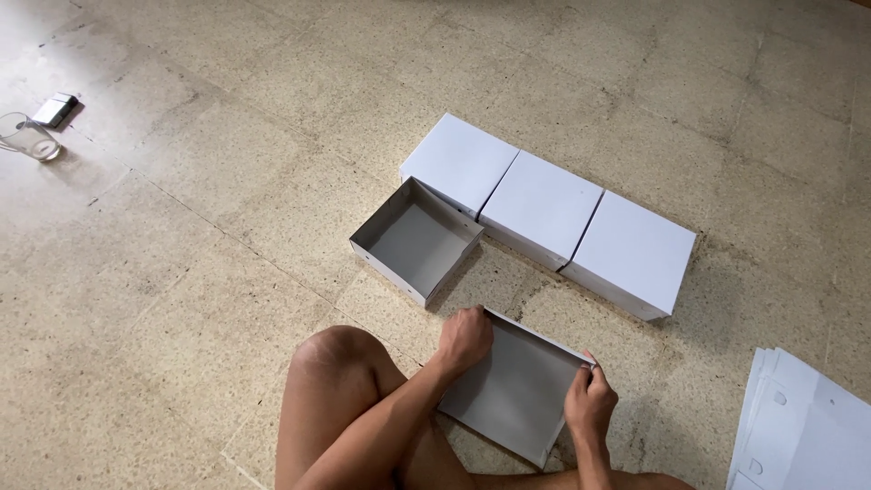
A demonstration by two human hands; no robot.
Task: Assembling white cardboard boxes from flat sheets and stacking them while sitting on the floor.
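Both hands grip a half-folded grey tray (519, 386) on the floor near the knee: left hand (464, 338) pinching its far-left corner, right hand (590, 399) its right edge. Three closed white boxes (544, 207) and one open tray (415, 240) lie beyond; flat sheets (803, 426) wait at right.

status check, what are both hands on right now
Left hand and right hand both gripping edges of grey half-folded cardboard tray. Open grey cardboard box just beyond, apart. Nothing blocking.
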